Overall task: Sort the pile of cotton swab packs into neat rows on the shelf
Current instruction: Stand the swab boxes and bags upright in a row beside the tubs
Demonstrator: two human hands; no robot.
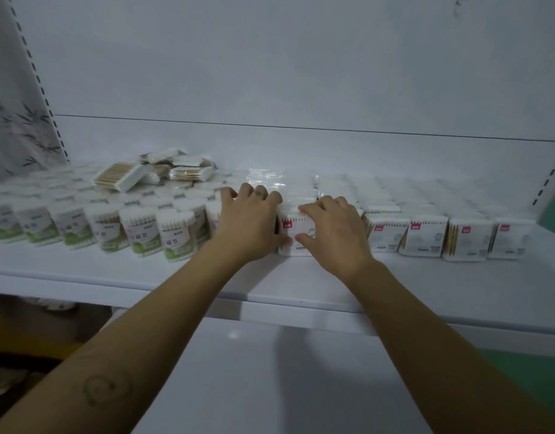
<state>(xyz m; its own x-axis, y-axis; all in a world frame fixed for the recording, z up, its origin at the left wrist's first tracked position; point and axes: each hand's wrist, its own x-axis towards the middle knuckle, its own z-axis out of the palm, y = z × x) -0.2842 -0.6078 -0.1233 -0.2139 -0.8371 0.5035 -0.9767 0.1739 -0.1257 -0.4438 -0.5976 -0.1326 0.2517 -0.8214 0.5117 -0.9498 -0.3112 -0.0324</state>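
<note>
White sheet metal forms the shelf (144,274), which carries every cotton swab pack in view. Its front lip runs across the frame, and its right end is cut off at the edge. Behind it we see the plain back panel (301,73).

Left of centre stand rows of round tubs (176,233) with green labels. The print is too blurred to read, and the rear rows wash out into pale tops. Right of centre stand rows of square packs (423,236). Each has white swab tips along the top, wooden sticks showing at the side and a small red tag near the upper left corner. Only the front row is distinct.

The pile (157,172) of loose packs lies at the back left, on top of the tubs, tilted at mixed angles. Some wrap (266,177), clear and crumpled, lies just beyond our fingers.

Our left hand (251,220) curls its fingers over the packs behind, with the thumb against the left side of the front pack (296,233). Our right hand (332,233) grips the same pack, index finger over its top edge and thumb on its face. Both hands hide most of that pack and those behind it.
</note>
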